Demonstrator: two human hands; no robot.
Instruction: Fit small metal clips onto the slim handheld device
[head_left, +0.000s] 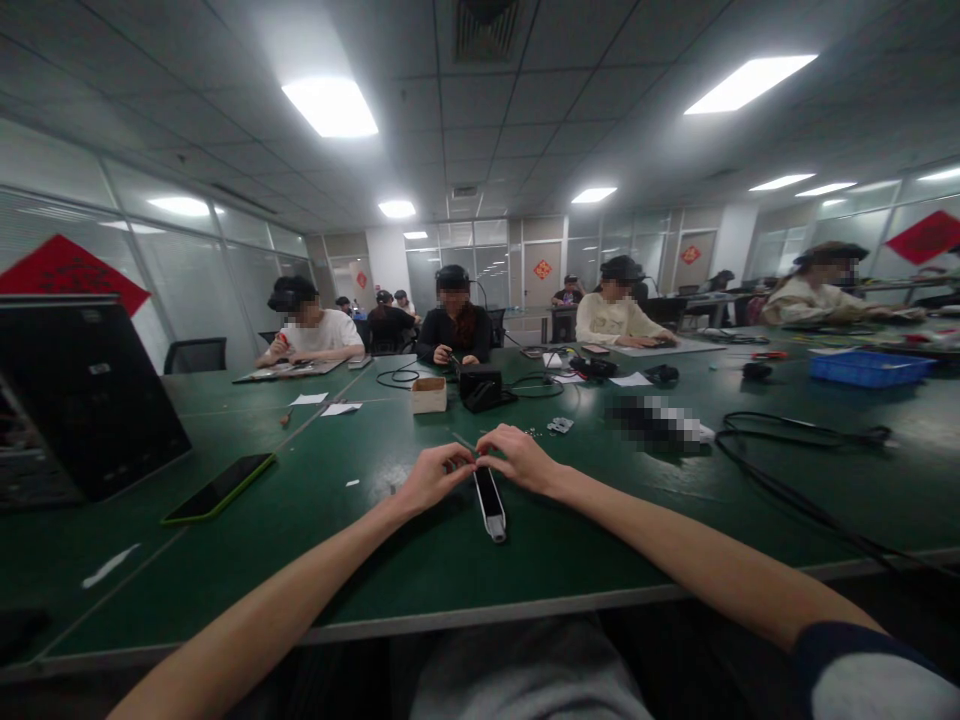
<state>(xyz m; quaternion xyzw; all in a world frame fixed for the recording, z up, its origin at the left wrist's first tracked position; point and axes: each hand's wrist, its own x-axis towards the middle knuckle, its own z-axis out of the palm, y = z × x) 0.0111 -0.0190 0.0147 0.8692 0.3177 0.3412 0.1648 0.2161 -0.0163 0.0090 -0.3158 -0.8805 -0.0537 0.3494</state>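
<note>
Both my arms reach out over a green table (390,560). My left hand (431,478) and my right hand (519,458) meet fingertip to fingertip at the far end of a slim black and silver device (490,500) that lies flat on the table, pointing toward me. Both hands are closed in a pinch on that end. What exactly the fingertips grip there is too small to tell. A few small metal parts (559,426) lie just beyond my right hand.
A phone in a green case (219,487) lies at left near a tilted black monitor (82,395). A small cardboard box (429,394), a black box (481,386), black cables (795,470) and a blue tray (868,368) sit farther out. Several people sit at the far side.
</note>
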